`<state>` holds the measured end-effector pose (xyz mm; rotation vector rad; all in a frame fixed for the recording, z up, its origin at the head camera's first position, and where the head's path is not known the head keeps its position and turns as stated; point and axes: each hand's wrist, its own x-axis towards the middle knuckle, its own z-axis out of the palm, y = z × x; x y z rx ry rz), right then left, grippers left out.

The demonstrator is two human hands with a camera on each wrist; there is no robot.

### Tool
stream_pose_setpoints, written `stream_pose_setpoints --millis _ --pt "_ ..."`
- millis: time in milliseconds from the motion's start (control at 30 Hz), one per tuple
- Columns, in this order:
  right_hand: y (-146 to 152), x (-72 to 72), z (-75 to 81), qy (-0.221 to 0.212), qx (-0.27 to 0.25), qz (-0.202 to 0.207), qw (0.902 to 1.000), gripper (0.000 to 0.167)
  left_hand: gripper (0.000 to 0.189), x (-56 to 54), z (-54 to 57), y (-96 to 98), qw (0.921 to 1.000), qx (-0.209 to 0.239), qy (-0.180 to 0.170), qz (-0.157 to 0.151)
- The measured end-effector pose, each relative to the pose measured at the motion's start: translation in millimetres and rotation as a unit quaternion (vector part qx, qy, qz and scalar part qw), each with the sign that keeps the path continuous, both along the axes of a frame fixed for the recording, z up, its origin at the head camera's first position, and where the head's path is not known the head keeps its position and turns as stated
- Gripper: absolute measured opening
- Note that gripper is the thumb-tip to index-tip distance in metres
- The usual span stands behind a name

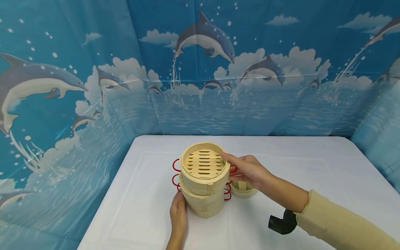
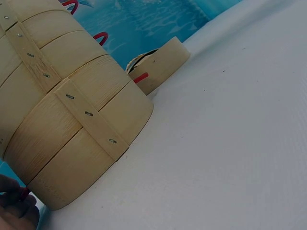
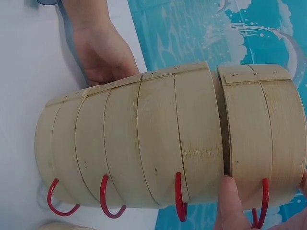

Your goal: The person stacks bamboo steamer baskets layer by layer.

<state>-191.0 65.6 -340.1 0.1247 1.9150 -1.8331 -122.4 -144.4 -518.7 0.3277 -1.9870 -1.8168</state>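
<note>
A stack of round bamboo steamer baskets with red loop handles stands on the white table. My right hand grips the top basket at its right side, thumb on the rim and fingers by a red handle. The right wrist view shows a narrow gap between this basket and the tier below. Low on the stack's left side, my left hand holds the bottom tier, its fingers curled at a red handle. The slatted floor of the top basket is bare.
Behind the stack to the right lies a shallow round bamboo piece with a band across it, partly hidden by my right hand. A black curved device hangs under my right wrist. Dolphin-printed curtains enclose the white table.
</note>
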Motion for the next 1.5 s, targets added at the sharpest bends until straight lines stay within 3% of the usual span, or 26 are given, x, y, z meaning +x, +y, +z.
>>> stream_pose_setpoints --millis 233,433,800,1267,1500 --pt "-2.3 -0.7 2.1 0.003 -0.011 -0.010 0.9999 0.059 0.037 -1.1 -1.3 0.3 0.9998 -0.013 0.015 0.000" --pt "-5.9 -0.5 1.0 0.020 0.024 -0.013 0.9994 0.059 0.034 -2.6 -1.2 0.6 0.9994 -0.017 0.031 0.000" --pt "-6.4 -0.4 1.9 0.049 0.044 0.010 0.9978 0.060 0.035 -4.4 0.9 -0.6 0.9996 -0.006 0.025 -0.007" --pt "-6.3 1.8 -2.1 0.028 0.032 0.024 0.9988 0.057 0.033 -1.8 -2.1 -1.2 0.9992 -0.026 0.031 -0.005" --pt "-6.8 1.9 -2.8 0.025 0.033 0.030 0.9987 0.058 0.034 -0.4 -2.4 -1.1 0.9996 -0.024 0.014 0.000"
